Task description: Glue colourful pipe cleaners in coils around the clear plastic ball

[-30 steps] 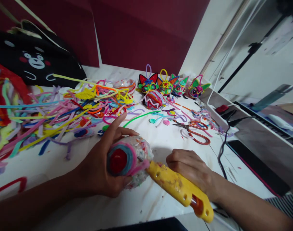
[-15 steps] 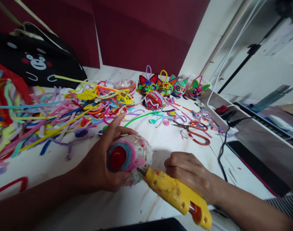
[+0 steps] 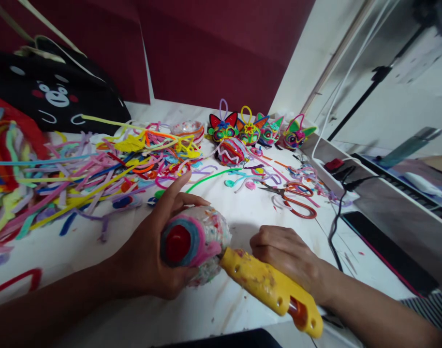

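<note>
My left hand (image 3: 152, 251) is wrapped round a speckled ball (image 3: 206, 237) whose near face carries a coil of red, blue and pink pipe cleaner (image 3: 184, 241); the index finger points out over the table. My right hand (image 3: 284, 253) grips a yellow glue gun (image 3: 268, 285), its nozzle touching the pink outer edge of the coil at the ball's lower right.
A heap of coloured pipe cleaners (image 3: 79, 169) covers the white table (image 3: 221, 304) on the left. Several finished cat-face ornaments (image 3: 250, 128) stand at the back. Red-handled scissors (image 3: 293, 195) lie to the right, by a black cable (image 3: 335, 227). A black bear bag (image 3: 57, 94) sits far left.
The glue gun's nozzle shifted slightly along the coil's lower right edge; the ball turned a little in my left hand. Both hands stay in place.
</note>
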Tool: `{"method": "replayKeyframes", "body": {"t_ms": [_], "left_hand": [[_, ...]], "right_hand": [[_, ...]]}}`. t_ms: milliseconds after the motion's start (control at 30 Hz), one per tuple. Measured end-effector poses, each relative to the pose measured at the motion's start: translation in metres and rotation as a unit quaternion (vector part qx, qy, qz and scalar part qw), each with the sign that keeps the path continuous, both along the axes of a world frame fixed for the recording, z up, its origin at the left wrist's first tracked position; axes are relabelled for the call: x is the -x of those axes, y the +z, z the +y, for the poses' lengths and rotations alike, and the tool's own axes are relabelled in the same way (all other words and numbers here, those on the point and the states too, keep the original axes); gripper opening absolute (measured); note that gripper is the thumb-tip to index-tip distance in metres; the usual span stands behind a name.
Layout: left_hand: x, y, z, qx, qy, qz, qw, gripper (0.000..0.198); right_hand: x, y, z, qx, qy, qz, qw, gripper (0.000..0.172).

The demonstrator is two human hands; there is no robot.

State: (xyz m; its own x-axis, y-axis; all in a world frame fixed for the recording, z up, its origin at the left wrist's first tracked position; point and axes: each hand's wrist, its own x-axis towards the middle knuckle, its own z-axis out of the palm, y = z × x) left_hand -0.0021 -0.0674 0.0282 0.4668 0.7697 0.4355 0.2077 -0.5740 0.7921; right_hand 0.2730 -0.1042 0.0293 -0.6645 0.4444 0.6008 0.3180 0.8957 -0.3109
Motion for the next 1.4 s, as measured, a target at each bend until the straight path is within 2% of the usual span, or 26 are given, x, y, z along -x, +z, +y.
{"method": "replayKeyframes", "body": {"t_ms": [233, 467, 733, 867, 967, 1033, 1133, 1233, 1333, 1400], "left_hand": [[-0.002, 0.002, -0.004, -0.014, 0.007, 0.005, 1.0, 0.105], [0.003, -0.001, -0.006, -0.033, -0.028, 0.017, 0.999, 0.113], [0.004, -0.004, -0.003, -0.01, -0.032, 0.031, 0.999, 0.118], [0.009, -0.007, 0.006, 0.014, -0.039, 0.037, 0.998, 0.122], [0.011, -0.007, 0.011, 0.042, -0.048, 0.037, 0.997, 0.123], [0.011, -0.008, 0.014, 0.049, -0.051, 0.033, 0.997, 0.121], [0.01, -0.012, 0.018, 0.037, -0.053, 0.024, 0.998, 0.119], [0.009, -0.016, 0.021, 0.029, -0.052, 0.026, 0.998, 0.12], [0.008, -0.017, 0.023, 0.028, -0.052, 0.037, 0.998, 0.122], [0.008, -0.016, 0.024, 0.027, -0.05, 0.04, 0.998, 0.124]], "right_hand": [[-0.001, -0.001, 0.001, 0.013, 0.014, 0.011, 1.0, 0.032], [-0.001, 0.0, 0.003, 0.023, 0.009, 0.009, 1.0, 0.035], [-0.007, 0.002, 0.005, 0.041, -0.017, 0.021, 0.999, 0.033], [-0.017, 0.008, 0.01, 0.067, -0.085, 0.011, 0.994, 0.024], [-0.019, 0.013, 0.015, 0.136, -0.183, -0.091, 0.97, 0.014], [-0.018, 0.014, 0.018, 0.172, -0.215, -0.151, 0.949, 0.014], [-0.02, 0.013, 0.024, 0.211, -0.202, -0.178, 0.94, 0.027], [-0.026, 0.019, 0.025, 0.214, -0.174, -0.196, 0.941, 0.037], [-0.025, 0.034, 0.017, 0.184, -0.175, -0.229, 0.94, 0.038], [-0.015, 0.046, 0.01, 0.165, -0.156, -0.177, 0.958, 0.034]]}}
